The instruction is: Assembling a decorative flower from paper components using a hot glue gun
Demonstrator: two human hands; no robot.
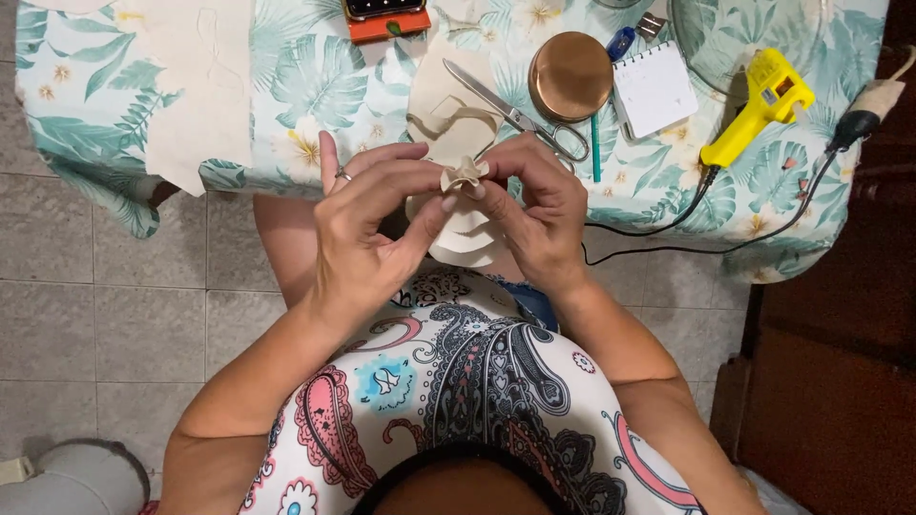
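Observation:
My left hand [367,224] and my right hand [536,205] meet at the table's near edge, both pinching a small gathered piece of cream fabric [465,174] between thumbs and fingertips. The fabric is folded into ruffles at the top and a scalloped strip of it [463,234] hangs down below my fingers. A ring shows on my left hand. Just beyond my hands a looped cream strip [448,124] lies on the leaf-print tablecloth [315,86].
Scissors [520,119], a round copper lid [571,76], a white spiral notepad [654,91], a teal pen [594,148] and a yellow glue gun [759,105] with a black cord lie at the right. Cream fabric sheet [200,86] at left. An orange-cased phone [386,17] lies at the far edge.

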